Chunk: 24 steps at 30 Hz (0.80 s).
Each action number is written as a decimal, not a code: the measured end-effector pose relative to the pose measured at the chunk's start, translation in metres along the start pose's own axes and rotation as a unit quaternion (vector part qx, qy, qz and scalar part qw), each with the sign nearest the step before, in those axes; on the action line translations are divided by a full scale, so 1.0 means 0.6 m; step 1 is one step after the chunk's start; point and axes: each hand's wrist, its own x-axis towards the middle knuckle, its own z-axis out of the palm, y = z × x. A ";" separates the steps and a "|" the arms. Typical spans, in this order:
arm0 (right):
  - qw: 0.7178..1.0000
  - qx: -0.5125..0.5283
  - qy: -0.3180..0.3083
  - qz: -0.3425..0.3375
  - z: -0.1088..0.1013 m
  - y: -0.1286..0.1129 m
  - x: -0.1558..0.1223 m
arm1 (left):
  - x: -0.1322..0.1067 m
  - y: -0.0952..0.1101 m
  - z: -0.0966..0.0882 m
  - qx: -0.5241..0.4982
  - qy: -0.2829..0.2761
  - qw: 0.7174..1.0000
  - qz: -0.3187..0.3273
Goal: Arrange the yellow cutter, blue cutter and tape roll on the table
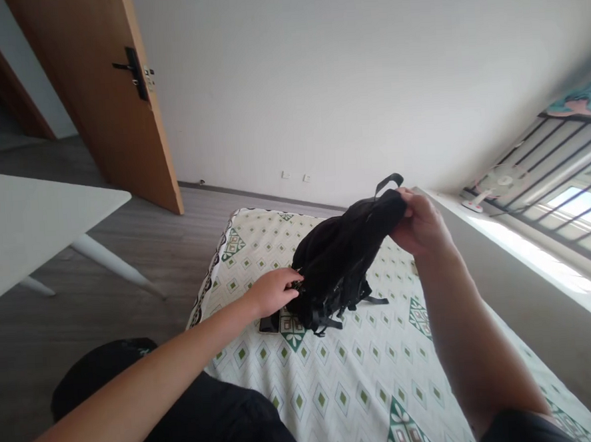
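A black backpack (341, 261) stands on a bed with a white and green patterned sheet (345, 384). My right hand (418, 223) is closed on the backpack's top, beside its carry loop, and holds that end up. My left hand (272, 290) rests against the lower left side of the backpack, fingers pinched at what looks like a zipper; the thing between the fingertips is too small to make out. A dark phone (270, 323) lies flat on the sheet just under my left hand.
A white table (30, 220) with angled legs stands at the left over grey wood flooring. A brown door (102, 93) hangs open at the back left. At the right, a barred window (564, 191) with a small fan (496, 185) on the sill.
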 end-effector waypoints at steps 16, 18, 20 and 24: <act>0.991 -0.079 0.107 0.018 -0.021 -0.011 -0.098 | 0.078 -0.003 0.063 0.124 -0.073 0.977 -0.156; 0.988 -0.095 0.120 0.017 -0.021 -0.017 -0.113 | 0.090 0.035 0.023 0.049 -0.107 0.978 -0.173; 0.986 -0.114 0.120 0.014 -0.018 -0.021 -0.129 | 0.104 0.091 -0.024 -0.087 -0.119 0.982 -0.115; 0.976 -0.164 0.140 -0.002 -0.011 -0.015 -0.160 | 0.122 0.185 -0.073 -0.124 -0.075 0.988 0.059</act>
